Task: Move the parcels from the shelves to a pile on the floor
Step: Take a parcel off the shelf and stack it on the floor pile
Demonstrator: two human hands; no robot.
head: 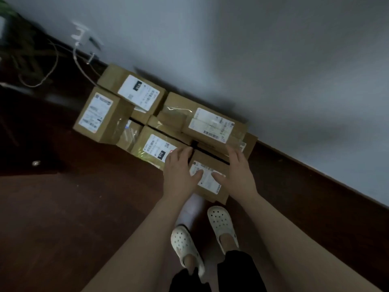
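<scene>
**Desk:** Where is the parcel you're on?

**Operator:** I have the nearest cardboard parcel (210,160) at the front of the pile, low over the dark wooden floor (63,207), just ahead of my white clogs (222,224). I cannot tell whether it is fully set down.

**Desk:** And your hands?

**Operator:** My left hand (179,171) lies along its left side. The fingers are straight and reach to the far edge, and the thumb is across the white label (207,183). My right hand (239,171) mirrors it on the right side, with the thumb on the same label. Neither hand is clenched. Both lie flat against the box.

**Desk:** What's around it?

**Operator:** Just beside it on the left is a parcel marked "010" (155,147). Behind it a longer parcel (210,123) sits by the grey wall (273,60). Further left there is a corner parcel (99,114) at the front. A stacked parcel (136,91) sits behind that one, against the wall. Beyond the pile, cables (80,60) hang from a wall socket (81,31), which is blurred.
</scene>
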